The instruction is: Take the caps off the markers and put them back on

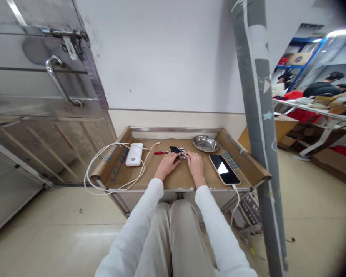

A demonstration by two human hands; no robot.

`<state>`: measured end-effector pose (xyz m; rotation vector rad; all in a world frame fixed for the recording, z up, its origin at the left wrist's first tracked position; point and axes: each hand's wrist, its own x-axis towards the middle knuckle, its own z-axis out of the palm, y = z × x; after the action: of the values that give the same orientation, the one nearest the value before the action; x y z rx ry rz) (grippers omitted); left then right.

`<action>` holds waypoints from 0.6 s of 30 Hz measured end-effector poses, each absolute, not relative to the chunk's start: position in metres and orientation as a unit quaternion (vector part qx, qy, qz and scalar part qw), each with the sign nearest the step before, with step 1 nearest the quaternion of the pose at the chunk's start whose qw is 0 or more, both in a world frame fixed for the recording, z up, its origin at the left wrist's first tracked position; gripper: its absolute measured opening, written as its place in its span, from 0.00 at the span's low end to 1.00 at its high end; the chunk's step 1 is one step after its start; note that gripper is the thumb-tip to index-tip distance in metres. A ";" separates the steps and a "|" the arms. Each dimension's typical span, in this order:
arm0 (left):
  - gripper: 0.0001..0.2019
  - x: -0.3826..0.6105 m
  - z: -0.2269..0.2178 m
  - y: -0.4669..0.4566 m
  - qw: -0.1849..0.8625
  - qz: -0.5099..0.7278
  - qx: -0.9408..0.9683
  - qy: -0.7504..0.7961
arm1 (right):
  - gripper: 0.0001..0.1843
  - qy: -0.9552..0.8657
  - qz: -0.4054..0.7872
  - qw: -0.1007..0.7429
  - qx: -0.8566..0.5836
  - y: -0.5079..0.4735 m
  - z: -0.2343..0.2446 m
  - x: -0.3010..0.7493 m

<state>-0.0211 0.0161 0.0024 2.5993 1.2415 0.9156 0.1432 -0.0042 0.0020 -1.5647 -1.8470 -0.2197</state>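
A small cluster of black marker pens (177,149) lies on the brown-paper-covered tabletop in front of me. Close to its left side is a red marker pen (159,152). My left hand (167,164) reaches in from the near side, its fingers bent and pressed together at the black pens. From the right, my right hand (195,163) meets the same cluster, fingers curled at the ends of the pens. A grey pen end (182,157) shows between the two hands. The fingers partly hide the pens, so their exact grip is hard to see.
A white power bank (134,154) with a looped white cable (88,181) sits left. At right are a round metal dish (205,143) and a phone (225,169) on a cable. Raised paper-covered sides edge the table. A tall grey roll (259,115) leans at right.
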 end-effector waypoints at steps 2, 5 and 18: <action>0.12 -0.021 0.002 0.015 0.051 0.287 0.860 0.419 | 0.18 -0.701 -0.082 0.353 -0.614 -0.005 0.002 0.144; 0.09 -0.022 0.000 0.016 0.061 0.295 0.855 0.423 | 0.19 -0.688 -0.080 0.356 -0.628 -0.005 0.002 0.144; 0.10 -0.022 0.004 0.009 -0.014 0.342 0.787 0.513 | 0.36 -0.807 0.023 0.352 -0.473 -0.008 0.005 0.132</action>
<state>-0.0221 0.0094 0.0044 2.4949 1.6254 1.0852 0.1319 -0.0078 0.0047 -1.2229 -2.0893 0.0607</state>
